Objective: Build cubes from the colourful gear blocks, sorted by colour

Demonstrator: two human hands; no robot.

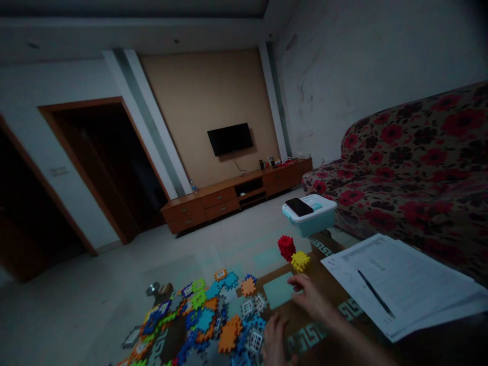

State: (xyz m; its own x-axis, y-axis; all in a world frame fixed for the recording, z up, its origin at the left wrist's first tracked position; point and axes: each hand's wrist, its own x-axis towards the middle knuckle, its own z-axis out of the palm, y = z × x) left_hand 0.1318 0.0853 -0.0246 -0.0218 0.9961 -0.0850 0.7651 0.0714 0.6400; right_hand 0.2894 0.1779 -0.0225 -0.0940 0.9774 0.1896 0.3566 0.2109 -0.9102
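Observation:
My right hand is over the glass-topped table, just in front of a yellow stack of toothed plastic pieces. Its fingers are bent, with a small gap between them and the thumb, and nothing shows in them. Behind the yellow stack stands a taller red stack. Low in the picture, my left hand rests at the right edge of a spread of loose interlocking pieces, its fingers loosely apart. Near it lie orange pieces and a grey window-frame piece; others are blue, green and yellow.
White papers with a black pen lie on the right. Farther back, a teal lidded box carries a dark phone. A flowered sofa stands at the right, a wooden TV cabinet by the far wall.

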